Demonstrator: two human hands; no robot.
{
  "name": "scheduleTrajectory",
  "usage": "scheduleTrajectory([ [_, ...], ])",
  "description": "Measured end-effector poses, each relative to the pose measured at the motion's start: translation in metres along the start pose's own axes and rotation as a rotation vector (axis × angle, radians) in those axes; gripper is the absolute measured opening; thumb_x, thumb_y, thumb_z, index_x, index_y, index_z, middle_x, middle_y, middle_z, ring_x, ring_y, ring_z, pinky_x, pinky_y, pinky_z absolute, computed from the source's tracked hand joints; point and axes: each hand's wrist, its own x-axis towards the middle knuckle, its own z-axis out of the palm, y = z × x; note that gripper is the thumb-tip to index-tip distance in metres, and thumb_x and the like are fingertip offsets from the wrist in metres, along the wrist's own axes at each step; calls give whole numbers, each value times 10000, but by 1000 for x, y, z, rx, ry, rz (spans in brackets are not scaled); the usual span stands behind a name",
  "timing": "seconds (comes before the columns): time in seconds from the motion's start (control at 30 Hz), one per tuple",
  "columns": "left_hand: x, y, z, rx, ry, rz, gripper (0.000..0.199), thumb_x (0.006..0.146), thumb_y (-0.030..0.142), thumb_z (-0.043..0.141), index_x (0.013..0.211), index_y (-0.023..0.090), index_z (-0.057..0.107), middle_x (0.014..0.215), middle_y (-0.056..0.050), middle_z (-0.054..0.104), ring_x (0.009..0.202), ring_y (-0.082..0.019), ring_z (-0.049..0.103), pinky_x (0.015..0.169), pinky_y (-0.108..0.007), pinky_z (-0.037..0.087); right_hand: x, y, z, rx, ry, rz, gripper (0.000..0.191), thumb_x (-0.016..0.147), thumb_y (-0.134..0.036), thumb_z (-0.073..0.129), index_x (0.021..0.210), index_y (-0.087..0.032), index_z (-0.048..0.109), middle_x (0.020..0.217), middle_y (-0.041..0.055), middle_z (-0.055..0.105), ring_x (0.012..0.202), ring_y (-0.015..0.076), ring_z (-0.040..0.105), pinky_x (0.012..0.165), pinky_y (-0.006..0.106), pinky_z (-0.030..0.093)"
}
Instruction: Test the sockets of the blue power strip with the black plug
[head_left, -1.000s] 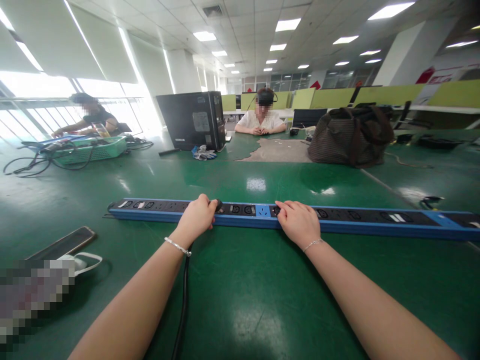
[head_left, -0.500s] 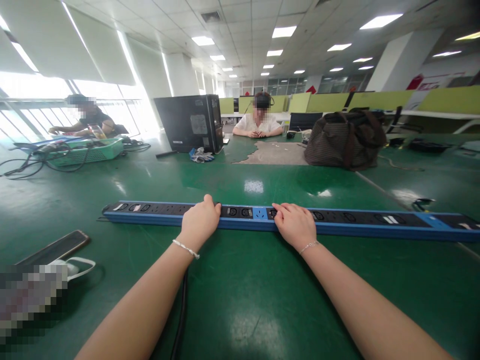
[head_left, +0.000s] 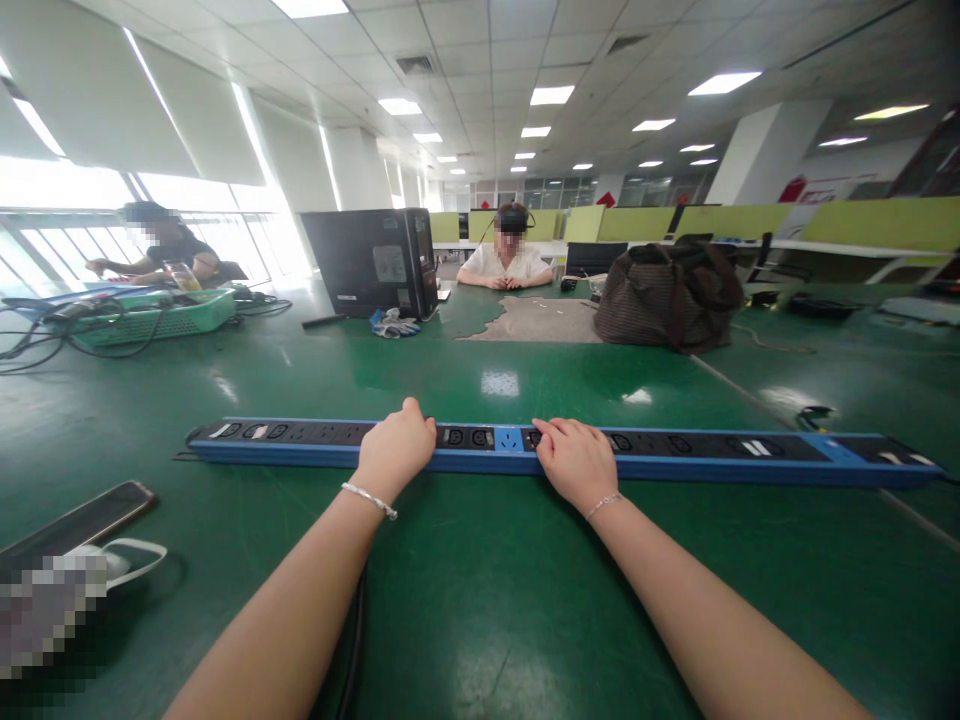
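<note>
A long blue and black power strip [head_left: 480, 461] lies across the green table in front of me, with several sockets along its top. My left hand [head_left: 396, 442] is closed in a fist over it, left of the blue socket. A small dark bit shows beside the thumb, but what the fingers grip is hidden. From under my left forearm a thick black cable [head_left: 352, 640] runs towards me; its upper end is out of sight. My right hand [head_left: 577, 462] is closed over the strip, right of the blue socket, fingers bent onto the top.
A phone [head_left: 82, 525] lies at the left beside a blurred item with a white loop. Farther back stand a green basket [head_left: 161, 325] with cables, a black computer case [head_left: 367, 262], gloves [head_left: 394, 323] and a brown bag [head_left: 667, 300]. Two people sit beyond.
The whole view has shifted, with the scene lower and slightly left. Both hands stay at the same places on the power strip.
</note>
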Motion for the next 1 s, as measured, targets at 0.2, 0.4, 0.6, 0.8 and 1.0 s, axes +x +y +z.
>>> scheduleTrajectory([
  [0.2, 12, -18, 3, -74, -73, -10, 385, 825, 430, 284, 921, 151, 531, 955, -189, 657, 910, -283, 622, 700, -351, 452, 0, 0, 0, -10, 3, -1, 360, 848, -243, 376, 1079, -255, 653, 1025, 29, 657, 924, 158, 551, 829, 299, 311],
  [0.4, -5, 0, 4, 18, -15, -9, 372, 829, 420, 281, 986, 157, 492, 897, -181, 664, 842, -298, 635, 681, -393, 458, 0, 0, 2, 14, 12, 5, 358, 850, -245, 375, 1072, -249, 656, 1025, 26, 658, 919, 160, 547, 838, 301, 304],
  [0.6, -13, 11, 7, 84, 33, 32, 347, 827, 401, 301, 995, 152, 474, 833, -173, 663, 807, -301, 641, 669, -387, 458, -1, 0, 1, 16, 2, 8, 358, 850, -246, 377, 1081, -248, 651, 1025, 29, 657, 936, 165, 542, 843, 303, 299],
  [0.8, -8, 8, 5, 57, -22, 15, 340, 826, 408, 289, 986, 163, 462, 859, -172, 660, 821, -306, 638, 669, -393, 459, -1, -1, 0, 31, -5, 16, 358, 852, -246, 371, 1072, -251, 652, 1005, 18, 661, 935, 165, 541, 847, 301, 294],
  [1.0, -9, 8, 8, 65, -9, 4, 334, 829, 401, 289, 991, 158, 451, 849, -166, 661, 819, -294, 641, 672, -380, 464, 0, -1, 0, 11, -1, 2, 359, 851, -240, 371, 1074, -249, 652, 1027, 26, 656, 928, 160, 546, 828, 300, 301],
])
